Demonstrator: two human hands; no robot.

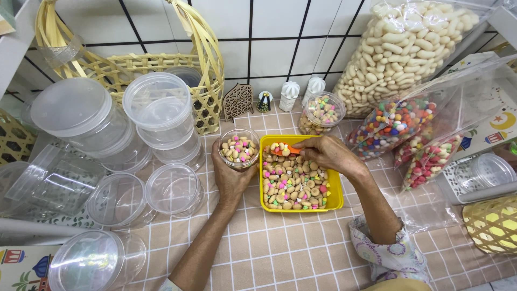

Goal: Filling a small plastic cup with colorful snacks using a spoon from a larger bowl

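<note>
Left hand grip wraps a round clear tub of iced biscuits. Right hand grip pinches an orange scoop over the square yellow tray.

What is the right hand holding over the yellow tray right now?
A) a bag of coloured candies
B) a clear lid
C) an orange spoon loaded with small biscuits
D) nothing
C: the right hand grips an orange spoon carrying a few biscuits above the yellow tray, while the left hand holds a small clear jar beside it.
</note>
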